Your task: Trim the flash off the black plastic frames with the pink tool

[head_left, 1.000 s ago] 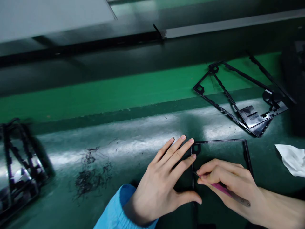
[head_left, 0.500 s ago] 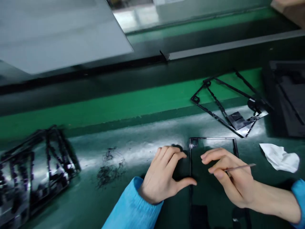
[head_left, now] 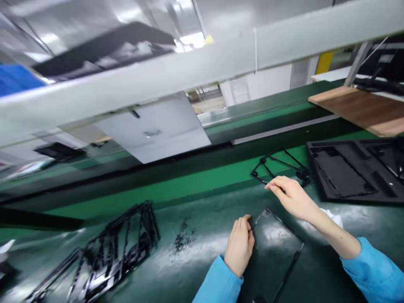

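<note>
My left hand (head_left: 241, 246) is closed at the left edge of a thin black rectangular frame (head_left: 285, 225), which lies tilted on the green bench. Its fingers cover part of that edge. My right hand (head_left: 290, 195) is raised beyond the frame's far side, with thumb and forefinger pinched. A slim metal tool (head_left: 264, 182) pokes out a little from the pinch; most of it is hidden in the hand. Just behind the fingertips lie more black frames (head_left: 268, 166), partly covered by the right hand.
Several black frames (head_left: 126, 248) are piled at left. Small black scraps (head_left: 184, 237) lie beside them. A black foam tray (head_left: 344, 168) stands at right, near a white crumpled tissue (head_left: 333, 216) half behind my forearm. A pale shelf beam (head_left: 221, 54) crosses above.
The view has tilted up. My left hand has gone from spread to closed at the frame's edge, and the frame has turned. My right hand has moved away from above the frame, toward the back.
</note>
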Demonstrator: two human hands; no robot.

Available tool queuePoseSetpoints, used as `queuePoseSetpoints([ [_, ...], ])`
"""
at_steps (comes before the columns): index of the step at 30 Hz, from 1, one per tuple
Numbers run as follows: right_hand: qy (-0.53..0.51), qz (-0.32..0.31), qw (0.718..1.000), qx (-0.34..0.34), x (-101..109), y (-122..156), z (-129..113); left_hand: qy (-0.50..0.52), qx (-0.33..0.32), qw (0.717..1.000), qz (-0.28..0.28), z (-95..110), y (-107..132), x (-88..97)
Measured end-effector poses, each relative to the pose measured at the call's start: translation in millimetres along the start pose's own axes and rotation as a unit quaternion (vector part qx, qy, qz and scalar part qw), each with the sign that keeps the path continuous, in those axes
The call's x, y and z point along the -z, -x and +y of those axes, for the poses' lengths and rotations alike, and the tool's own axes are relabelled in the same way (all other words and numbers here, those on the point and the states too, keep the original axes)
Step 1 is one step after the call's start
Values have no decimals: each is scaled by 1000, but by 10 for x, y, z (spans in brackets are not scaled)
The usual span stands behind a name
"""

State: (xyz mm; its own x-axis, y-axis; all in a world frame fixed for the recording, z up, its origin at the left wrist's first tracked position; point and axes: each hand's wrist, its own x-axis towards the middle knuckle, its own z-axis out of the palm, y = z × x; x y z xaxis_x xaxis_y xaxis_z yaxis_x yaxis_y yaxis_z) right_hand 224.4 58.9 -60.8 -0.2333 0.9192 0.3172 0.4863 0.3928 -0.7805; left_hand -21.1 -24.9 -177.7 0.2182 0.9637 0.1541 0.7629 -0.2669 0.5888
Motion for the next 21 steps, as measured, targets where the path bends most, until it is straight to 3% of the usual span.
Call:
queuePoseSetpoints([
  [5, -47, 45, 998, -20, 184, -133, -263, 24, 38, 999, -2, 36, 5, -28],
  [8, -83, 73, 994, -22, 294, -142, -402, 58, 55, 997, 7, 98, 2, 48],
  [10, -102, 98, 990, -24, 395, -139, -405, 95, 51, 994, 9, 142, 8, 210],
  [14, -136, 129, 982, -34, 603, -163, -267, 165, 38, 984, 60, 286, 57, 739],
  [17, -167, 73, 983, -20, 631, -156, -284, 233, 32, 966, 107, 499, 67, 1060],
  [18, -179, 41, 983, -13, 601, -131, -334, 291, 34, 948, 122, 586, 51, 1117],
  [21, -281, -91, 955, 18, 424, 22, -545, 404, 26, 906, 123, 832, -45, 1127],
])
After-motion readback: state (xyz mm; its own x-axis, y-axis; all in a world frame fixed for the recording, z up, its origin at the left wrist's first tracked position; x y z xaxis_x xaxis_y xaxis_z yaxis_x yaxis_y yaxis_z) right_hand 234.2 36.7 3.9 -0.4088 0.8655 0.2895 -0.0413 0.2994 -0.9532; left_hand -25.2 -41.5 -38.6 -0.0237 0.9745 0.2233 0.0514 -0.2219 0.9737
